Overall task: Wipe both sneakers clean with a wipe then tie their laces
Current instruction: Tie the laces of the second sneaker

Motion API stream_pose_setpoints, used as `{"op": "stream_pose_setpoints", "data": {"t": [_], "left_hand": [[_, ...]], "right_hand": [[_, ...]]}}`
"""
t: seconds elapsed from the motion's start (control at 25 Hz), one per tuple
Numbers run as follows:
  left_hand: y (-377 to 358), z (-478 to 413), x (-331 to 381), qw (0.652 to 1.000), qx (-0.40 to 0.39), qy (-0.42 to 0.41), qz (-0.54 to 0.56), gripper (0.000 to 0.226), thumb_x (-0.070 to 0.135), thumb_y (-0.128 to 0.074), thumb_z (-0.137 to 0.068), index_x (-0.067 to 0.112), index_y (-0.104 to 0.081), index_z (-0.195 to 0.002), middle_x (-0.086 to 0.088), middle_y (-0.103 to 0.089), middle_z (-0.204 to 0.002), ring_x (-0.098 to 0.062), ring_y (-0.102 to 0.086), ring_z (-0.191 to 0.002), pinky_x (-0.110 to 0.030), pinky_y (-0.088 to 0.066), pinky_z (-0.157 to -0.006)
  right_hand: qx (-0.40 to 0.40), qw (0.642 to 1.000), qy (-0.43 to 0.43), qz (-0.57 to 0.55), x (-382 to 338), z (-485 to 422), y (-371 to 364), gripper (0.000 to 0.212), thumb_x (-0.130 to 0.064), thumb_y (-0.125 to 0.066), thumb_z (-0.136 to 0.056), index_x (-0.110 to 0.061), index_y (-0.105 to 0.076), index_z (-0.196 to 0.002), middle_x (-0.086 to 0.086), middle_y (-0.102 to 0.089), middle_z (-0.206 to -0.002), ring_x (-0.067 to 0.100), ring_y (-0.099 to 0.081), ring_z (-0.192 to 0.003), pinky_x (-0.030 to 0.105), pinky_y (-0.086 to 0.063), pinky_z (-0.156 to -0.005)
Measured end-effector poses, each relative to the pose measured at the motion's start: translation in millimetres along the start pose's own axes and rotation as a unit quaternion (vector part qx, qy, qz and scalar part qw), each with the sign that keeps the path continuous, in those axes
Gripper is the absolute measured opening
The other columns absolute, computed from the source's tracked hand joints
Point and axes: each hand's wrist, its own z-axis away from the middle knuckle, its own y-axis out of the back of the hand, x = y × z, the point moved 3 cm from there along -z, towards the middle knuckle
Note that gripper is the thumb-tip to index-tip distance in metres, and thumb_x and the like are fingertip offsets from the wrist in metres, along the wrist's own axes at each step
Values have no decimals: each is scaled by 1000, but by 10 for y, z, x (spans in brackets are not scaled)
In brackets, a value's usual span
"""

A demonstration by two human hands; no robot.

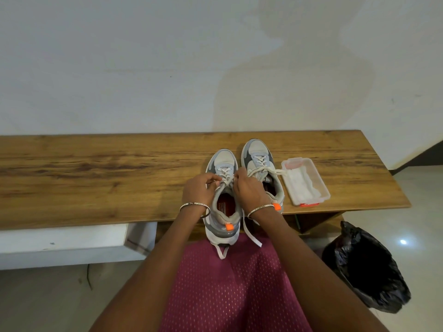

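Two grey-and-white sneakers with orange heel tabs stand side by side on the wooden bench, toes to the wall. The left sneaker (224, 213) overhangs the front edge. My left hand (199, 190) and my right hand (248, 189) pinch its white laces (226, 176) over the tongue. Two lace ends hang down past the heel. The right sneaker (260, 161) sits behind my right hand, with its laces in a loose bow lying toward the wipe box.
A clear plastic box of white wipes (304, 183) lies right of the sneakers on the wooden bench (96, 178). A bin lined with a black bag (364, 267) stands on the floor at the right. A white wall rises behind the bench.
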Motion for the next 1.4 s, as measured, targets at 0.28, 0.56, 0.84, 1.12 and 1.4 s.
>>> {"op": "stream_pose_setpoints", "data": {"t": [0.28,0.56,0.84,1.12,1.4], "left_hand": [[67,-3,97,996,-22,-41,-81,12,22,-68,-95,28,-77,-101,-1,-78,-91,-10,-57,-55,-33,-56,-65],[2,23,167,946,-44,-137,-292,17,19,-52,-102,16,-53,-119,-8,-71,-93,-28,-64,-72,-31,-36,-53],[-11,16,244,967,-27,-101,-231,28,17,-61,-97,5,-48,-119,-15,-71,-91,-34,-67,-74,-34,-39,-56],[-6,77,256,979,-22,-71,-190,26,9,-57,-96,2,-50,-120,-21,-70,-96,-41,-66,-82,-35,-33,-58],[-44,195,104,998,-26,6,-54,35,32,-54,-101,14,-53,-131,-11,-69,-119,-31,-66,-104,-37,-49,-77]], "right_hand": [[-4,999,-19,-37,19,7,-10,20,-16,-45,-102,-2,-44,-116,20,-67,-92,41,-63,-82,35,-36,-63],[81,980,-88,-161,21,198,-171,18,-13,-44,-103,1,-53,-109,17,-63,-92,36,-61,-80,35,-41,-62],[118,977,-95,-147,-29,198,-181,19,-14,-42,-104,2,-52,-108,22,-65,-91,39,-62,-78,35,-37,-59],[115,973,-108,-168,8,184,-199,19,-15,-41,-104,0,-51,-109,18,-65,-90,35,-61,-77,32,-32,-60],[94,948,-135,-271,80,403,-133,21,-21,-50,-102,-5,-61,-112,3,-65,-89,18,-61,-81,21,-38,-67]]}}
